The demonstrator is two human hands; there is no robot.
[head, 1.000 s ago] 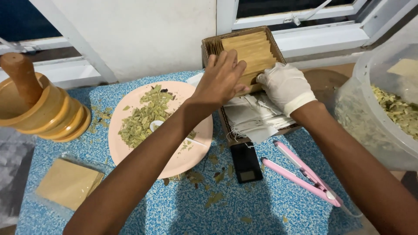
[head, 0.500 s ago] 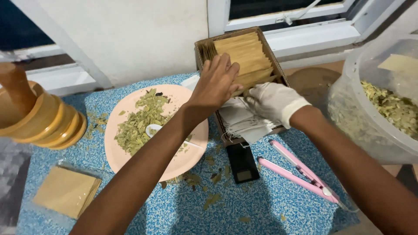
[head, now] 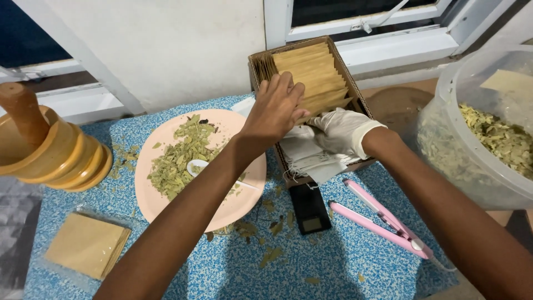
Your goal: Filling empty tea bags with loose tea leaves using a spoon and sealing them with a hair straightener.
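Note:
An open cardboard box [head: 256,60] stands at the back of the table. A row of upright brown paper envelopes [head: 311,69] fills its far half and a pile of white filter bags [head: 311,160] its near half. My bare left hand [head: 275,108] rests with spread fingers on the near end of the envelope row. My right hand [head: 343,130], in a white glove, lies curled on the white bags just right of the left hand. Its fingertips are tucked among the bags, so its grip is unclear.
A pink plate [head: 239,205] holds dried green leaves [head: 180,155] and a white spoon [head: 195,164]. On the blue speckled mat [head: 333,266] lie a small black scale [head: 310,210], pink sealing tongs [head: 383,219] and loose envelopes [head: 83,244]. Wooden mortar and pestle [head: 50,144] left, clear leaf tub [head: 444,139] right.
My gloved right hand has slid down from the brown envelopes onto the white bags. My left hand stayed on the envelope row. The view shifted slightly.

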